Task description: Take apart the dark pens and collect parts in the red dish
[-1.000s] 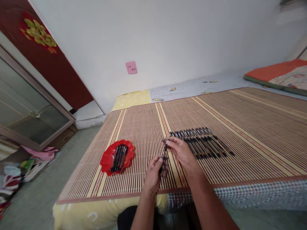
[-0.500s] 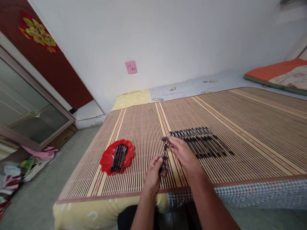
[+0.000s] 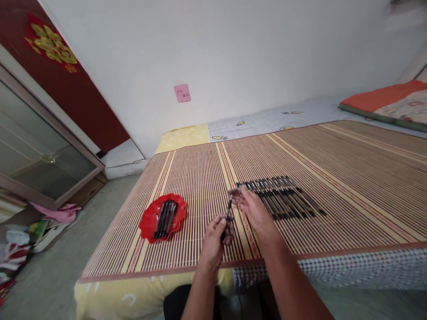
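Observation:
A dark pen (image 3: 229,208) stands tilted with its pale tip up, its lower part held in my closed left hand (image 3: 215,233). Beside the tip is my right hand (image 3: 251,208), fingers stretched out and apart, gripping nothing that I can see. Whether those fingers touch the tip I cannot tell. Dark smudges mark the fingers of both hands. To the right, several dark capped pens (image 3: 290,200) lie side by side in a row, partly hidden behind my right hand. On the left, a red scalloped plate (image 3: 147,222) carries several more pens (image 3: 166,218).
A striped bamboo mat (image 3: 196,178) covers the bed, with a yellow sheet (image 3: 183,135) showing at its edges. Folded orange bedding (image 3: 376,98) lies at the far right. A white wall (image 3: 250,53) stands behind, with a pink note (image 3: 182,93) stuck on it.
My right hand has shifted slightly right and up at the pen's tip, its fingers a little more spread. My left hand and the pen look almost unmoved.

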A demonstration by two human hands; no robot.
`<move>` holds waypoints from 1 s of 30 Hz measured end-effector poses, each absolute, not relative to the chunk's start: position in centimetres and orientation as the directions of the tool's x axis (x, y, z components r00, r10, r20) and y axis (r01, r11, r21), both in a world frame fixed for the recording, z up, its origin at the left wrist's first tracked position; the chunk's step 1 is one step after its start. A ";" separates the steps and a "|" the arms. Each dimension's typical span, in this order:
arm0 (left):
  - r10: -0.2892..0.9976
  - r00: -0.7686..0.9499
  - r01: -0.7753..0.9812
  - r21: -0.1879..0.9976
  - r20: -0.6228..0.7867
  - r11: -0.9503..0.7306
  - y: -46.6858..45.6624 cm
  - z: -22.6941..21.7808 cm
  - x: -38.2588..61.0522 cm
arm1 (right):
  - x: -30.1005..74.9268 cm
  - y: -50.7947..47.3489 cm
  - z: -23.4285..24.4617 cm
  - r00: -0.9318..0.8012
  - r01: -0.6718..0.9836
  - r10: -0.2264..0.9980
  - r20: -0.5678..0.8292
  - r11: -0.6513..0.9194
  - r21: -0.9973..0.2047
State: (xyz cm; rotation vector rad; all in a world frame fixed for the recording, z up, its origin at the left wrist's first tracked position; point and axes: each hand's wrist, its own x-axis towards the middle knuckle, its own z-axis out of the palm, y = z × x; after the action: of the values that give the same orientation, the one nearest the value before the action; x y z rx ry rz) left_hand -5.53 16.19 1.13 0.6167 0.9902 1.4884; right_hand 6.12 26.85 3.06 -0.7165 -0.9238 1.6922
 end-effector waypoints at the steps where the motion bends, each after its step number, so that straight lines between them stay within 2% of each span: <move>1: 0.972 -0.175 -0.523 0.851 -0.157 0.044 16.2 1.1 -5.5 | 6.1 26.9 3.1 -0.291 -0.509 0.956 -0.026 -0.178 -0.842; 13: 0.968 -0.184 -0.517 0.854 -0.170 0.051 16.2 1.4 -5.4 | 6.1 26.5 3.0 -0.380 -0.427 0.923 0.057 -0.120 -0.896; 24: 0.966 -0.183 -0.528 0.847 -0.182 0.060 16.1 1.2 -5.4 | 6.2 26.7 3.2 -0.296 -0.481 0.955 -0.010 -0.157 -0.863; 30: 0.967 -0.186 -0.523 0.851 -0.176 0.055 16.2 1.3 -5.4 | 6.2 26.5 3.1 -0.350 -0.430 0.935 0.057 -0.106 -0.897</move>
State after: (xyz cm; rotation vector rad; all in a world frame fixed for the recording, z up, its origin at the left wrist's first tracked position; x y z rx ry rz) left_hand -5.41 16.23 1.30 0.5999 1.0076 1.4882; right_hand 6.19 26.48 3.08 -0.6818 -1.0870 1.6682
